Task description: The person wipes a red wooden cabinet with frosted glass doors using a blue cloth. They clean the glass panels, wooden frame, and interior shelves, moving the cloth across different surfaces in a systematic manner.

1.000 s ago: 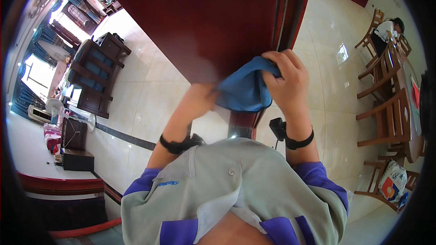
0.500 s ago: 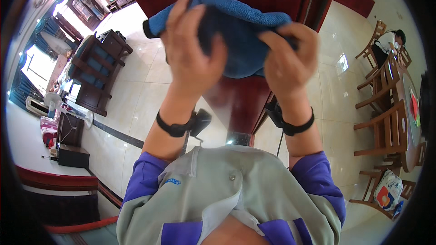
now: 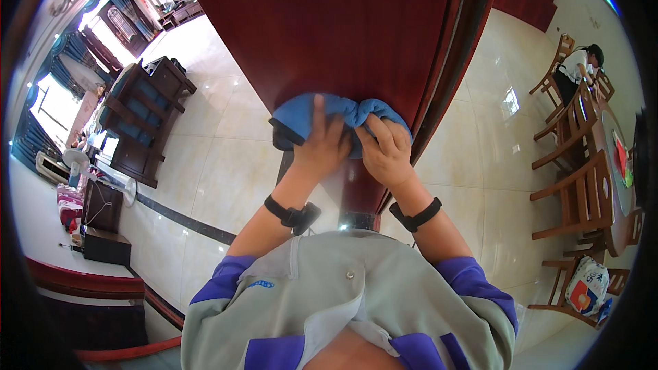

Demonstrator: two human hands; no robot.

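Observation:
A blue towel-like cloth [image 3: 296, 111] with a black patch at its left end is bunched against a dark red wooden panel [image 3: 329, 34], low on its face. My left hand [image 3: 321, 151] grips the left part of the cloth, one finger reaching up over its front. Close beside it, my right hand [image 3: 387, 154] pinches the right part, its fingers curled into a fold. The cloth's underside and my left thumb's hold are hidden. Each wrist wears a black strap with a small dark box.
Right of the panel stands a round table [image 3: 620, 192] with several wooden chairs [image 3: 579, 202], where another person [image 3: 579, 72] leans over. A patterned bag [image 3: 587, 288] rests on a chair. At left are a dark wooden bench [image 3: 140, 123] and a white fan [image 3: 75, 157]. Glossy tiles cover the floor.
Both hands have lowered the cloth toward me and drawn closer together. The cloth, spread wide before, is now bunched tighter against the panel, and more of the panel shows above it.

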